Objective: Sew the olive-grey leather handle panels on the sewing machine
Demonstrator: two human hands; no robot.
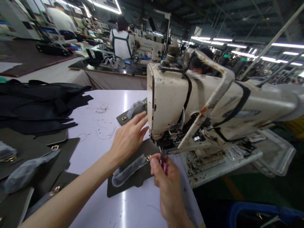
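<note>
A cream, chipped industrial sewing machine head leans over the white table, its needle area at the lower left of the casing. A dark olive panel lies under it, with a plastic-wrapped strap and a small brass ring. My left hand rests its fingers on the panel's far part, beside the machine. My right hand pinches a small pink-handled tool close to the ring and needle area. The tool's tip is partly hidden by my fingers.
Stacked olive panels with brass rings and a pile of black pieces lie to the left. Loose threads lie on the table. A blue bin sits low at right. Co-workers sit at machines beyond.
</note>
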